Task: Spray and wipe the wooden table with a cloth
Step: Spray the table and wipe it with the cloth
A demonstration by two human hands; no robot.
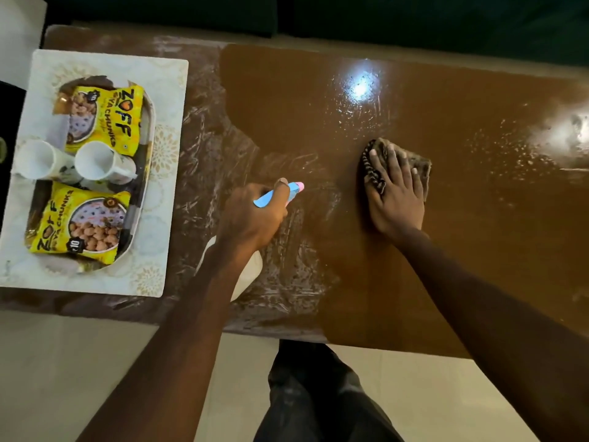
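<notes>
A white mat lies at 9 o'clock. A tray rests on the mat. Two yellow snack packets sit in the tray: one at its 12 o'clock end, one at its 6 o'clock end. Two white cups lie tipped between the packets.

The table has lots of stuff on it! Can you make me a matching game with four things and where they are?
Things:
1. cloth
2. spray bottle
3. white cups
4. yellow snack packets

Places:
A. lying in the tray, one on the far side of the cups and one on the near side
B. flat under the right hand
C. on their sides between the packets
D. gripped in the left hand

Pairs: 1-B, 2-D, 3-C, 4-A
</notes>
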